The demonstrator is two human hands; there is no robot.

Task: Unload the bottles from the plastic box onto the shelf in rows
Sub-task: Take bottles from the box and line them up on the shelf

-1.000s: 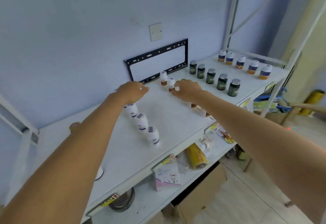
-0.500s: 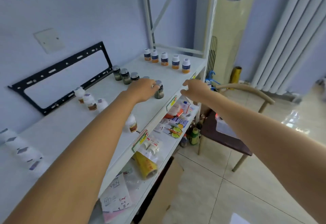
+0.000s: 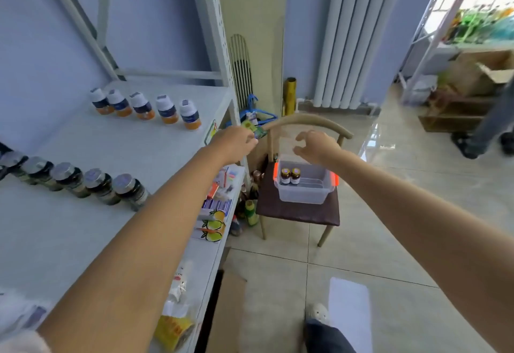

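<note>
Blue walls, a white radiator at the back, and a white metal shelf (image 3: 83,213) running down the left side. On it, near the back edge, there's a row of five white bottles with orange bottoms (image 3: 146,108), and closer to the front edge a row of five dark bottles with silvery lids (image 3: 80,181), all upright and lined up pretty neatly.

A second ago both hands were over the shelf by a row of small white bottles; since then the person has swung right, away from the shelf and toward the chair (image 3: 299,208). The left hand (image 3: 236,141) is past the shelf's right edge, fingers loosely curled, holding nothing as far as I can see. The right hand (image 3: 315,145) hovers above the plastic box (image 3: 304,185), fingers spread and hooked like a claw, also empty.

The box sits on the chair seat, orange latches on both ends, and it's nearly empty: just two small brown bottles (image 3: 290,176) standing side by side in its left corner.

So my read is the last drop-off is done and this is the reach for the next pair. Looks like the final trip, assuming nothing's hiding under that arm.
</note>
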